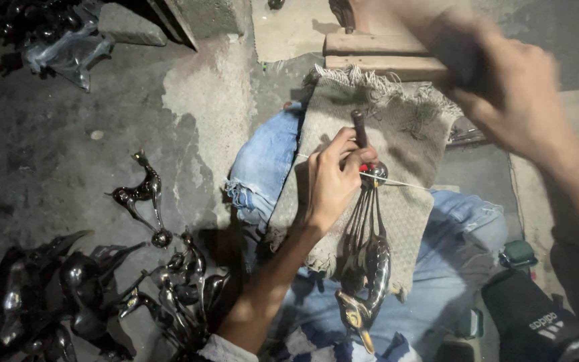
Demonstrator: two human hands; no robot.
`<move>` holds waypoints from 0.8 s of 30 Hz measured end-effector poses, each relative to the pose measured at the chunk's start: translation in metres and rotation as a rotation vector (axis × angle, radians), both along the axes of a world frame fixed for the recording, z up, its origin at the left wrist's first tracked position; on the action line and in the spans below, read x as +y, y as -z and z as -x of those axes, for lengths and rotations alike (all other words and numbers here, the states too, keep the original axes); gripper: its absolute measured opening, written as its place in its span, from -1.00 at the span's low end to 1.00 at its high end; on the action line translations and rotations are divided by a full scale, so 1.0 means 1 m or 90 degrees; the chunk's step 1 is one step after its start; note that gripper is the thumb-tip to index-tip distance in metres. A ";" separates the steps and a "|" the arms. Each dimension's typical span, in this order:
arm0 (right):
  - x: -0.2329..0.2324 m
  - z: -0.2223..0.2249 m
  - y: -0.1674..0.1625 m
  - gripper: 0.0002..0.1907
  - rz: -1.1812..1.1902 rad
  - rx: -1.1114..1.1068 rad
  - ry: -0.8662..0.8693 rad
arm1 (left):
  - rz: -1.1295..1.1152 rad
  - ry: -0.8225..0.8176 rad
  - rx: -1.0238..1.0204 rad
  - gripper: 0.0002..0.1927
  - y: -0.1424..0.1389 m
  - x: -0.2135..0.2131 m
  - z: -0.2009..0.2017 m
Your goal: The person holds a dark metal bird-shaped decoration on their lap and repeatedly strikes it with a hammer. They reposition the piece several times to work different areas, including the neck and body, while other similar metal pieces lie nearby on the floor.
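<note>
A dark polished animal figurine [368, 268] with long thin legs lies on a grey fringed cloth [403, 141] over my lap. My left hand [333, 177] grips the figurine's legs near the feet, together with a small tool with a dark handle [358, 127] and a thin wire [397, 182] crossing there. My right hand [510, 94] is raised above the cloth at the upper right, blurred, fingers closed around a dark object that I cannot make out.
Several similar dark glossy figurines [88, 295] are piled on the concrete floor at the lower left, one standing apart [143, 194]. Wooden planks [383, 57] lie beyond the cloth. A plastic bag with dark items [61, 40] sits at the upper left.
</note>
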State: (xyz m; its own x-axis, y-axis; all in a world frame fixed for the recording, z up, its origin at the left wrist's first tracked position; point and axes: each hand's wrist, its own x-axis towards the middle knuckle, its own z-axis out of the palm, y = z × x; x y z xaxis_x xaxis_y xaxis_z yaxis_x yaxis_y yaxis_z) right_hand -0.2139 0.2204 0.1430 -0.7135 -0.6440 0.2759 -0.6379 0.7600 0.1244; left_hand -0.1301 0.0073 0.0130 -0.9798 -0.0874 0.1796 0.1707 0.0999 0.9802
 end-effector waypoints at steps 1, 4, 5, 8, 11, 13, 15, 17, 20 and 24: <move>0.000 0.002 0.001 -0.46 -0.069 0.031 -0.008 | -0.006 -0.011 -0.005 -0.91 -0.001 0.000 -0.002; -0.003 0.006 0.002 -0.28 -0.236 0.010 0.062 | 0.063 -0.030 0.000 -0.89 -0.004 0.000 -0.005; -0.007 0.005 0.002 -0.18 -0.288 -0.022 0.102 | 0.050 -0.022 0.000 -0.90 -0.003 0.000 -0.006; -0.022 -0.002 -0.001 -0.40 -0.187 -0.101 0.111 | 0.006 -0.011 0.013 -0.91 0.000 0.000 -0.007; -0.032 -0.011 -0.010 -0.25 -0.130 -0.059 0.041 | -0.006 0.006 0.017 -0.89 0.007 0.001 -0.007; -0.033 -0.019 -0.009 -0.30 0.097 -0.083 0.016 | 0.008 0.005 0.042 -0.86 0.011 0.002 -0.003; -0.027 -0.026 -0.003 -0.24 0.083 -0.067 0.024 | 0.007 0.026 0.063 -0.82 0.016 0.001 0.002; -0.014 -0.031 0.003 -0.05 -0.173 -0.004 0.061 | 0.016 0.058 0.078 -0.82 0.018 -0.002 0.007; -0.004 -0.038 0.017 -0.34 0.338 -0.145 -0.027 | 0.039 0.113 0.095 -0.85 0.020 -0.008 0.011; -0.005 -0.049 0.013 -0.30 0.397 -0.154 0.029 | 0.049 0.147 0.108 -0.82 0.019 -0.014 0.013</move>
